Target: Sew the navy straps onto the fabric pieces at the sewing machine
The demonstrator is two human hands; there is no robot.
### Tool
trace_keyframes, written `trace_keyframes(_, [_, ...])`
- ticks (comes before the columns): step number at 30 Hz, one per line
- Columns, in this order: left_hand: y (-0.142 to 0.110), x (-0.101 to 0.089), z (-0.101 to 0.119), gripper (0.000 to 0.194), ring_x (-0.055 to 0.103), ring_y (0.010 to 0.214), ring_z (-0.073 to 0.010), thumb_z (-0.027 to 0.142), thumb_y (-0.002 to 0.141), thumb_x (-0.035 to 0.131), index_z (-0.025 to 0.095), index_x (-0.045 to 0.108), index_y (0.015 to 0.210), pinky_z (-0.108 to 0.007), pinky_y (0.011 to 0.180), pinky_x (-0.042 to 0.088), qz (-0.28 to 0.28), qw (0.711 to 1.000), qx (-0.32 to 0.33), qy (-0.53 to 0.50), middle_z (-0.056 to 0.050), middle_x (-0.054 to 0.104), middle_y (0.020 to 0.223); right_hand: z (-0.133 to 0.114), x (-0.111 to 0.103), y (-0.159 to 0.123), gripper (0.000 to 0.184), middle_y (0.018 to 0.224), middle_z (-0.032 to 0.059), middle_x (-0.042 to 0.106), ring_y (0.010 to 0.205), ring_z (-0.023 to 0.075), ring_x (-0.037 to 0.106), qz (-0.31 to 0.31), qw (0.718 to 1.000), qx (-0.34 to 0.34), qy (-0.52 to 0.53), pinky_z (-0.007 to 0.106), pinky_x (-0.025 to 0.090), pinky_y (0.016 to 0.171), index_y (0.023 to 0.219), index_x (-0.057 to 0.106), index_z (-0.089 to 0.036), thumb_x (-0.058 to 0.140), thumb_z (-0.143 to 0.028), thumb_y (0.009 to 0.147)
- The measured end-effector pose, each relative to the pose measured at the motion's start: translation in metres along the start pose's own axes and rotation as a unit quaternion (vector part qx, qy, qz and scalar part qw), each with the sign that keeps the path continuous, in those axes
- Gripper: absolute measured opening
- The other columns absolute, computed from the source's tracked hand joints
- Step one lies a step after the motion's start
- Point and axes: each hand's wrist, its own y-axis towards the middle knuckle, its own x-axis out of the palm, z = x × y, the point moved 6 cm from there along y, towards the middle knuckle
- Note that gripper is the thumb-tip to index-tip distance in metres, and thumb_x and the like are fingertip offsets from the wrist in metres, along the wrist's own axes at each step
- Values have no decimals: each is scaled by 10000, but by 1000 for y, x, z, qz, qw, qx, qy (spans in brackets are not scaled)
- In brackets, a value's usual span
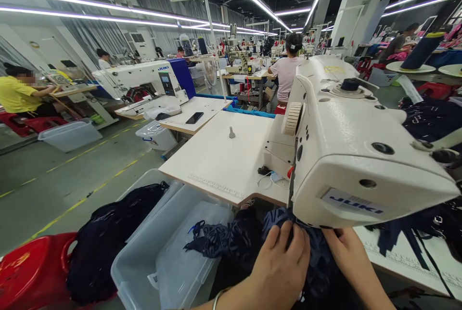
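Observation:
A navy patterned garment (277,216) lies bunched below the head of a white JUKI sewing machine (361,156). My left hand (283,262) rests on it with bent fingers pressed together, holding the cloth from the left. My right hand (344,250) is at the garment's right side, close under the machine head. Its thumb and finger are closed on the cloth, though the machine hides the fingertips. The needle and presser foot are also out of sight behind the head. Part of the garment trails left over a clear plastic bin.
The clear plastic bin (132,262) stands left of my knees, beside a red stool (39,266) with dark garments (115,233). A white tabletop (220,151) carries a small grey piece (231,132). More navy pieces (429,213) lie right. A person (288,67) sits ahead.

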Motion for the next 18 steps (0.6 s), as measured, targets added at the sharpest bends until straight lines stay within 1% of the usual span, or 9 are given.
trace_keyframes(2, [1,0,2,362,480,1137,-222,237,1001,340,149,568,1268,-336,965,348,5,1000,0,2,-60,549,1257,4,0,-2,402,830,58,728,607,212,623,2,1000,19,21,298,504,584,1049,655,-197,523,-513,839])
trace_keyframes(6, [3,-1,6,378,496,1124,-233,220,1005,304,134,576,1253,-343,953,372,21,1000,9,-2,-73,560,1234,10,2,-4,445,889,73,710,720,225,640,7,997,49,54,290,501,596,1055,631,-192,537,-560,821])
trace_keyframes(9, [4,1,10,390,507,1132,-237,208,1003,285,121,574,1250,-339,955,392,34,999,15,-4,-75,569,1226,9,4,-6,452,953,76,696,848,241,646,12,994,52,94,297,515,684,1050,614,-196,556,-575,810])
trace_keyframes(12, [4,3,9,376,519,1145,-238,193,996,306,107,567,1253,-329,950,421,38,999,13,-7,-84,577,1238,3,2,-8,408,993,72,685,958,243,627,1,989,35,143,308,506,806,1026,595,-211,563,-564,823])
trace_keyframes(14, [2,1,6,355,534,1142,-240,177,985,339,98,567,1245,-332,945,442,48,998,10,-35,-93,592,1230,1,-2,-12,374,980,62,680,957,231,623,-28,984,37,170,311,495,850,996,594,-217,560,-555,840])
trace_keyframes(15, [0,-1,3,345,546,1132,-237,175,981,353,95,569,1239,-334,948,450,56,996,11,-68,-98,605,1214,1,-4,-15,360,953,55,680,931,224,629,-55,981,48,182,309,501,842,985,600,-219,549,-550,854])
trace_keyframes(16, [-3,-3,-1,339,563,1114,-226,186,982,362,94,571,1232,-326,949,458,65,990,12,-121,-104,620,1189,1,-5,-18,352,919,49,680,895,217,637,-92,975,63,191,307,513,815,982,608,-220,529,-545,872])
trace_keyframes(17, [-6,-5,-6,336,585,1084,-206,210,989,362,98,575,1222,-303,941,470,75,979,7,-189,-107,635,1159,1,-7,-23,349,898,48,682,871,215,645,-131,970,77,193,304,526,785,996,619,-222,510,-536,890])
trace_keyframes(18, [-11,-5,-13,339,608,1048,-182,241,997,354,107,585,1206,-273,926,484,80,961,-7,-266,-107,649,1126,-1,-8,-28,347,904,51,687,872,218,653,-166,965,79,186,304,537,770,1030,631,-228,507,-524,897])
